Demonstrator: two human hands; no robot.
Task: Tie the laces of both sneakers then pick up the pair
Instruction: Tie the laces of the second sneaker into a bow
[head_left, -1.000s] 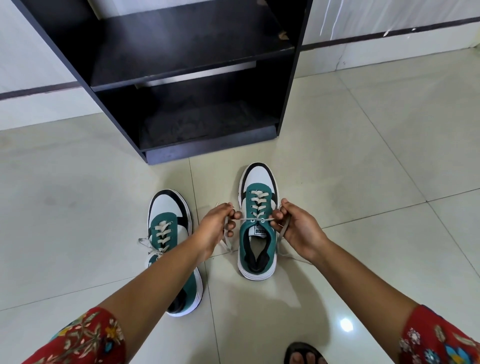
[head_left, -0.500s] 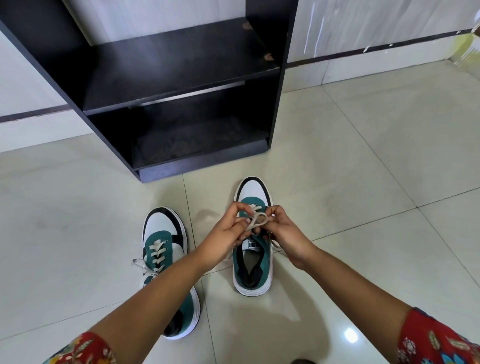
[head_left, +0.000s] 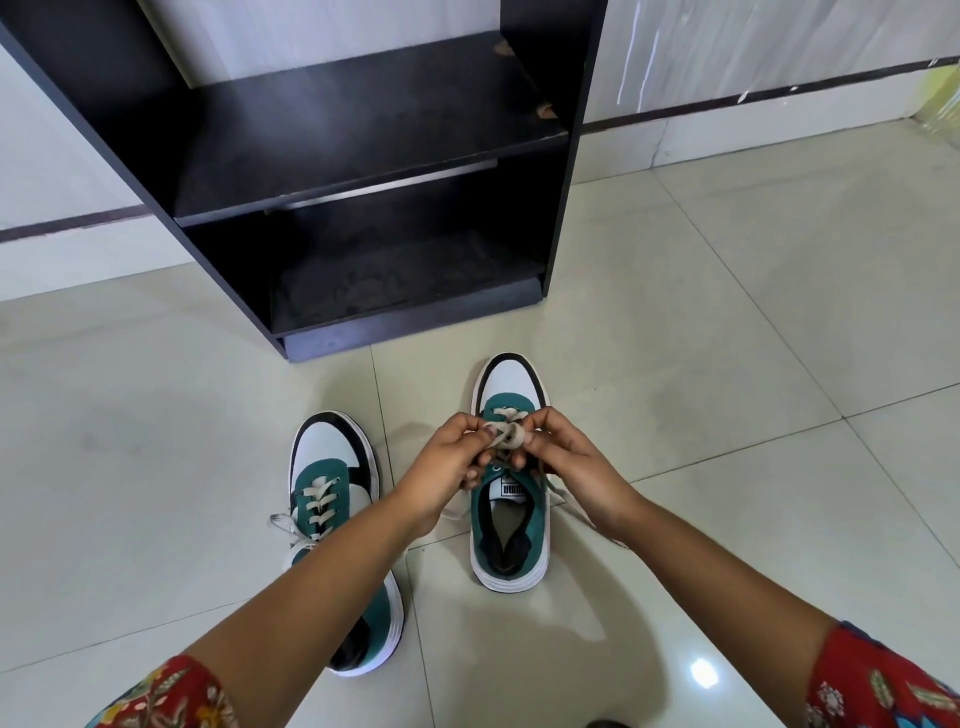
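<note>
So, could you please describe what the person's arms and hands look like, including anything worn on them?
Both forearms are bare up to short red sleeves with a floral print: left sleeve, right sleeve. The left hand and right hand wear no gloves; no rings, bracelets or watch show.

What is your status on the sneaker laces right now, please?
Left hand and right hand both pinching lace loops over right sneaker. Left sneaker laces loose. Nothing in the way.
</note>
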